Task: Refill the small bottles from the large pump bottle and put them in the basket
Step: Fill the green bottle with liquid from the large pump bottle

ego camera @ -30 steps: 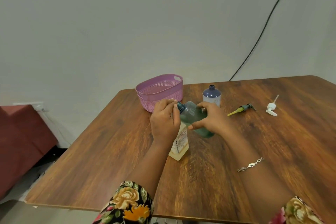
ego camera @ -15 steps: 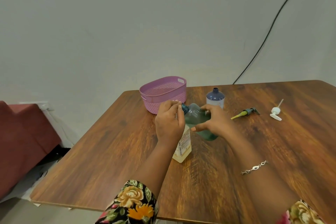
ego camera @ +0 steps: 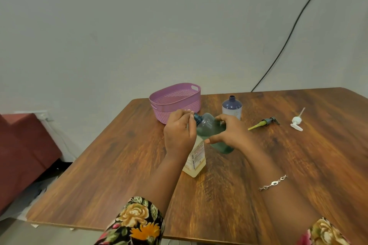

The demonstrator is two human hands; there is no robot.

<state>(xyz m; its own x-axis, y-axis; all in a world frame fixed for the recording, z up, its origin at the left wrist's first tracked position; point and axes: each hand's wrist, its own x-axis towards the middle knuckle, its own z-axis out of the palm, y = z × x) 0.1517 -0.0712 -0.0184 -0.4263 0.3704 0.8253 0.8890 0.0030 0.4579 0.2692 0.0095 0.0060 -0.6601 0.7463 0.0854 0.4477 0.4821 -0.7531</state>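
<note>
The right hand (ego camera: 229,135) is curling round the big see-through green bottle (ego camera: 211,131), tipping its open neck toward the left hand (ego camera: 180,133). The left hand is pinching the top of the small pale yellow labelled bottle (ego camera: 196,158), which is standing on the brown wooden table (ego camera: 119,165). Its mouth is hiding, so soap could be missing it and running down. The purple plastic basket (ego camera: 175,101) is sitting just behind. A capless blue bottle (ego camera: 232,107), a yellow-tubed pump (ego camera: 262,123) and a white pump (ego camera: 296,122) are sitting to the right, blocking nothing.

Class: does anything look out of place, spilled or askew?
No spill shows. A green pump head and a white pump head lie loose on the table; the purple bottle stands uncapped; the right hand holds the green bottle tilted.
</note>
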